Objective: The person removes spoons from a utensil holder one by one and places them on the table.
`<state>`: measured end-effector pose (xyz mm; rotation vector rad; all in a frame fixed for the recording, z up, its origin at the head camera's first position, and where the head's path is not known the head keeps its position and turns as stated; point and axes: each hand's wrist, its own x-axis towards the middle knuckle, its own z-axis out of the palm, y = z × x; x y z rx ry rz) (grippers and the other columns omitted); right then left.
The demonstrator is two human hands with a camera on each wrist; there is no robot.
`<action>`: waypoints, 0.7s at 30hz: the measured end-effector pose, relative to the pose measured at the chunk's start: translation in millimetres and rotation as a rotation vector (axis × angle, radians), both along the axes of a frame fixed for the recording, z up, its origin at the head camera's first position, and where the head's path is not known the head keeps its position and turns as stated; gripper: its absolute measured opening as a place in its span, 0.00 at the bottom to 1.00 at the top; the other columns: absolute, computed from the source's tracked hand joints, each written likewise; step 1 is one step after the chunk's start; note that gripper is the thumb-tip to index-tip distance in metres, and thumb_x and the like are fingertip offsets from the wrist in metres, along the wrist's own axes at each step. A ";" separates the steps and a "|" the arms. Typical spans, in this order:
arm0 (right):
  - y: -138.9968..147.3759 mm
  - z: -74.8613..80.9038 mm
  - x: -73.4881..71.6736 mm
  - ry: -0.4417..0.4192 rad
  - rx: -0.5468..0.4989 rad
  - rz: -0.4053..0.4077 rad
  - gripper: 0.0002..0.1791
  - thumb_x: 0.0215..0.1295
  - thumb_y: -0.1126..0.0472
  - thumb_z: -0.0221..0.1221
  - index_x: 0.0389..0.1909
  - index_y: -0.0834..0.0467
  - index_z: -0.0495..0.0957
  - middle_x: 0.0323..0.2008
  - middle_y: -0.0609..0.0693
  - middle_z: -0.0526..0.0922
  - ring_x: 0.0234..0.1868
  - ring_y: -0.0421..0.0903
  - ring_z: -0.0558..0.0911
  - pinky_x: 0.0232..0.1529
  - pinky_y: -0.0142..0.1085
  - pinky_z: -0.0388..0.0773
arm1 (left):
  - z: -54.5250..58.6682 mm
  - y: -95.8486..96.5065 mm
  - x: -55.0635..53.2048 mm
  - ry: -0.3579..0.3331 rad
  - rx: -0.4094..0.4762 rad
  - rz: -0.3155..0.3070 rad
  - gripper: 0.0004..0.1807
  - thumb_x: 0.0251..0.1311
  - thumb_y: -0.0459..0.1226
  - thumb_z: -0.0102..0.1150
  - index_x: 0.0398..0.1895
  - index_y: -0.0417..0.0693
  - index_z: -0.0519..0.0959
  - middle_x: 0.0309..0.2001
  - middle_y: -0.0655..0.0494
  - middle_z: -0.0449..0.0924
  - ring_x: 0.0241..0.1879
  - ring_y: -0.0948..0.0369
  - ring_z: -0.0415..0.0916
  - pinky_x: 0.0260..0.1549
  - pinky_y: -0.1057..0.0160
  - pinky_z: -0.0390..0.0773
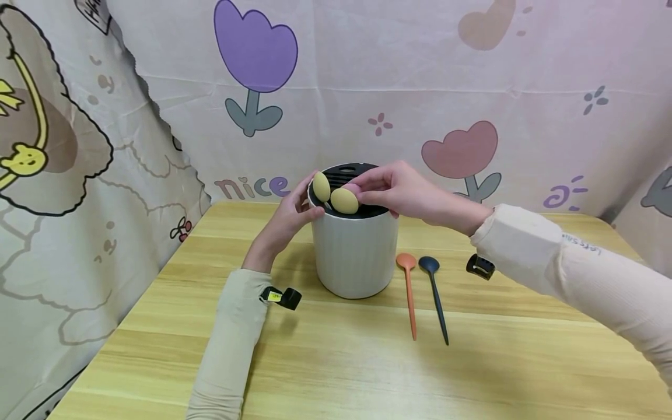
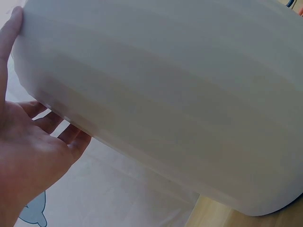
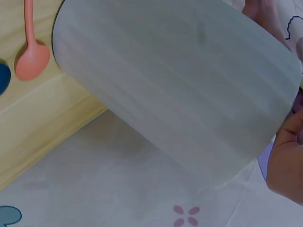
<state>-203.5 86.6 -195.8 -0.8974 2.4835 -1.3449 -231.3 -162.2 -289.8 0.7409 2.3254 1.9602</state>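
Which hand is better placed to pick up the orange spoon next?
Probably the right hand, once free: the orange spoon lies on its side of the white container. The left hand grips the container's opposite side and would likely reach across.

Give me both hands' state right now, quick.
Left hand: closed, holding the white canister near its rim.
Right hand: closed, pinching a pink item over the canister; exact item unclear.

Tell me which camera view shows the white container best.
The head view: it shows the white container upright, with its black top visible. Both wrist views show mainly its side wall, not the top.
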 end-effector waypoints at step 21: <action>-0.2 3.0 -0.5 0.055 -0.119 -0.014 0.20 0.62 0.71 0.62 0.56 0.63 0.79 0.40 0.55 0.85 0.38 0.46 0.82 0.30 0.38 0.80 | -0.9 -0.1 0.6 0.012 0.008 -0.009 0.70 0.33 0.72 0.65 0.77 0.49 0.47 0.75 0.51 0.48 0.72 0.54 0.50 0.68 0.52 0.53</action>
